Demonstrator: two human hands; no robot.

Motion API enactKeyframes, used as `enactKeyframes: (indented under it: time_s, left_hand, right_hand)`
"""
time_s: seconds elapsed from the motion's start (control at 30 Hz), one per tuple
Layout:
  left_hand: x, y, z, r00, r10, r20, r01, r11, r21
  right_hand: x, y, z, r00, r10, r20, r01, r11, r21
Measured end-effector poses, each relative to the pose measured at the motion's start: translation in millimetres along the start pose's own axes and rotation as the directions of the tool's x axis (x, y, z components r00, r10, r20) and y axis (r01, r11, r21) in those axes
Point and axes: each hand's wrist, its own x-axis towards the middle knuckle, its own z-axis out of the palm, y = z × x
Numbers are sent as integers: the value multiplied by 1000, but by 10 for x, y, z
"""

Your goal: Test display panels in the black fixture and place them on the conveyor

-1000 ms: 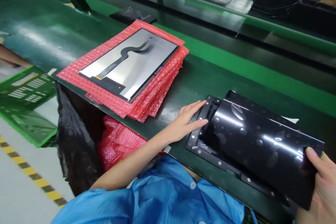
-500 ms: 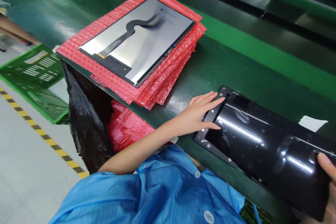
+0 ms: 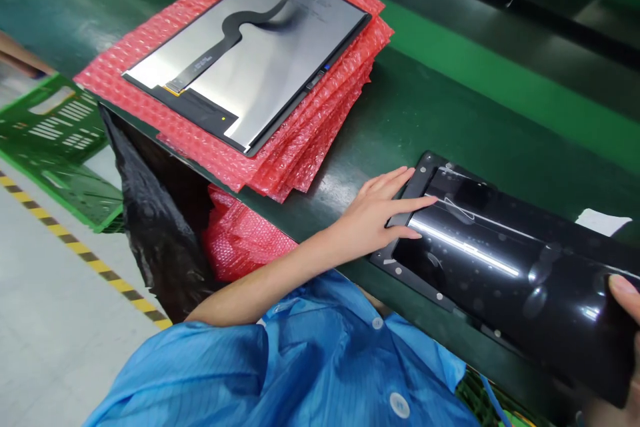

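The left hand (image 3: 380, 213) lies flat with its fingers spread, palm down, on the left end of a glossy black rectangular glass panel (image 3: 505, 273); the fingertips touch the panel's short edge where it meets a black plastic frame with small silver screw points (image 3: 400, 263) beneath it. The hand grips nothing, it only presses. The right hand (image 3: 627, 320) shows at the far right edge of the view, mostly cut off: a thumb rests on top of the panel's right end, and the fingers seem to be under it, though they are hidden, so the hold looks like a pinch on the panel's edge. The panel lies over the frame near the front edge of a dark green conveyor belt (image 3: 425, 120), its right end apparently a little raised off the frame.

Well apart, up and to the left on the belt, a silver-grey display module with a black flat ribbon cable (image 3: 250, 60) lies on a stack of red bubble-wrap sheets (image 3: 310, 147). Below the belt's edge hangs a black plastic bag (image 3: 150, 227) with more crumpled red bubble wrap (image 3: 240, 240) in it. A green plastic crate (image 3: 55, 147) stands on the grey floor beside yellow-and-black hazard tape (image 3: 95, 267). A small white paper slip (image 3: 603, 221) lies on the belt behind the panel. A blue smock (image 3: 300, 373) fills the lower foreground.
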Motion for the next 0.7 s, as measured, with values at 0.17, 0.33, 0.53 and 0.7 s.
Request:
enactKeyframes:
  time_s: [0.17, 0.33, 0.53, 0.7]
  left_hand:
    - [-122, 88, 164, 989, -2, -146, 11, 998, 64]
    - [-133, 82, 202, 984, 36, -172, -24, 997, 70]
    - [-123, 103, 189, 981, 50, -186, -18, 985, 173]
    - [-123, 128, 178, 980, 62, -189, -15, 971, 240]
  right_hand:
    - [45, -45, -4, 1000, -10, -6, 10, 1000, 2]
    - [27, -118, -17, 999, -38, 30, 38, 999, -10]
    - [53, -213, 32, 988, 157, -3, -157, 987, -7]
    - [172, -254, -55, 977, 172, 122, -158, 980, -121]
